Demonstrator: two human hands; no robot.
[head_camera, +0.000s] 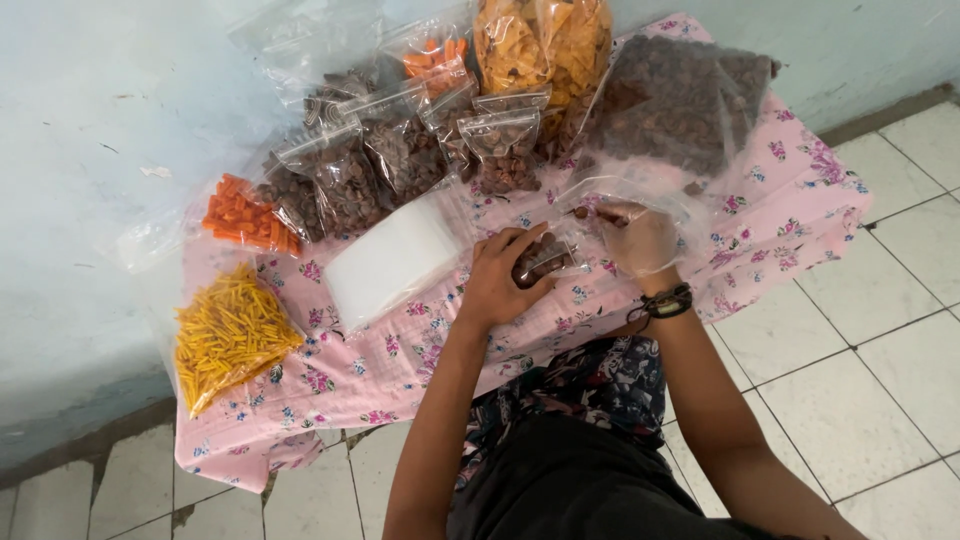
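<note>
My left hand (497, 277) grips a small clear bag (545, 259) partly filled with dark brown snack pieces, holding it on the pink floral tablecloth (400, 350). My right hand (637, 238) is inside a thin clear plastic glove and pinches a brown piece (583, 212) just above the small bag's mouth. A big clear bag of the same brown snacks (680, 100) lies right behind my right hand. A dark bracelet is on my right wrist.
A stack of flat empty plastic bags (392, 260) lies left of my left hand. Several filled small bags of brown snacks (400, 155) stand behind. Orange sticks (243, 216), yellow sticks (228, 333) and orange chips (540, 45) sit in other bags. A pale blue wall borders the table.
</note>
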